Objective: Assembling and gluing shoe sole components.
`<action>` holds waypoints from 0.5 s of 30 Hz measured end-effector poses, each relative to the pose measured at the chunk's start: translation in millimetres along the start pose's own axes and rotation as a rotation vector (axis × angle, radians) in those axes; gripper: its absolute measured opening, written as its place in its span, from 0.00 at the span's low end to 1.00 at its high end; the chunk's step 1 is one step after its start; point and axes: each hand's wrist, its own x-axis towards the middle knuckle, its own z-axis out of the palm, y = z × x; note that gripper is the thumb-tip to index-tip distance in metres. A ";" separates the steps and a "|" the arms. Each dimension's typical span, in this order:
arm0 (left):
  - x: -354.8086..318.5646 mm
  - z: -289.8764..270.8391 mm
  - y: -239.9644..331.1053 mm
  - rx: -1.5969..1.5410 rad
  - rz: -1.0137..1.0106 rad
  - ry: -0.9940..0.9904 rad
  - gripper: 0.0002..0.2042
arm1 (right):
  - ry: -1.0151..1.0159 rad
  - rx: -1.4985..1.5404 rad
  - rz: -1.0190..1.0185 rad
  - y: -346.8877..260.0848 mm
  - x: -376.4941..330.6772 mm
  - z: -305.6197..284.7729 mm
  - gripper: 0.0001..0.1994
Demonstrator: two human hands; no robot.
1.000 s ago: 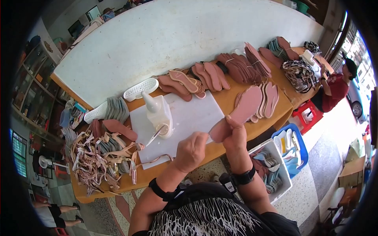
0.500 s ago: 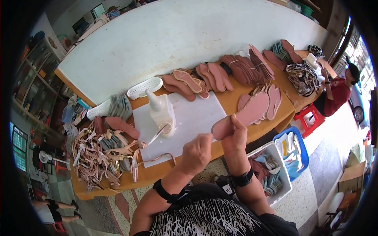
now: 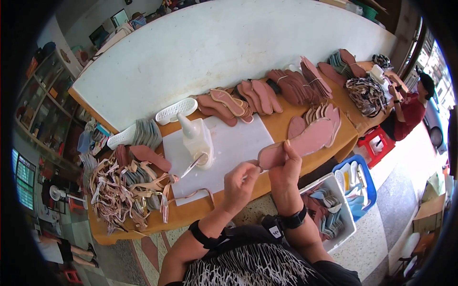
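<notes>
Table (image 3: 281, 123): brown-covered
Pink sole (image 3: 309, 138): right hand, pointing 2 o'clock
Right hand (image 3: 285, 174): gripping it
Left hand (image 3: 240, 183): at its near end, grip can't tell
White crate (image 3: 351, 230), 4 o'clock: grey and pinkish soles (image 3: 330, 224)
Blue basin (image 3: 371, 187), 3 o'clock: white, light-blue pieces (image 3: 354, 176)

The sole (image 3: 305, 139) is dusty pink, plain across its face. The stacked soles (image 3: 288, 88) run a deeper reddish brown; the slimmer ones (image 3: 226, 101) have tan edges. Grey-green pieces (image 3: 145, 134) sit by a white, perforated outsole (image 3: 176, 110). The desk (image 3: 284, 125) is mustard, the board (image 3: 241, 138) on it pale grey-white, the bottle (image 3: 196, 139) white. The straps (image 3: 119, 190) mix beige, pink and gold glints; the far bundle (image 3: 365, 97) is mottled black and cream. The shirt (image 3: 248, 262) is black with white streaks, the basket (image 3: 372, 195) blue, the stool (image 3: 377, 148) red.
</notes>
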 end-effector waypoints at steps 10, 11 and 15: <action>23.0 -5.3 -4.1 -0.920 -0.633 -0.129 0.05 | -0.074 -0.038 -0.012 -3.6 -4.5 1.2 0.06; 22.1 -7.0 -3.2 -0.942 -0.678 -0.126 0.04 | -0.073 -0.039 -0.012 -3.6 -4.4 2.4 0.06; 20.4 -7.6 -4.1 -1.018 -0.735 -0.120 0.02 | -0.057 -0.038 -0.024 -5.4 2.9 2.5 0.05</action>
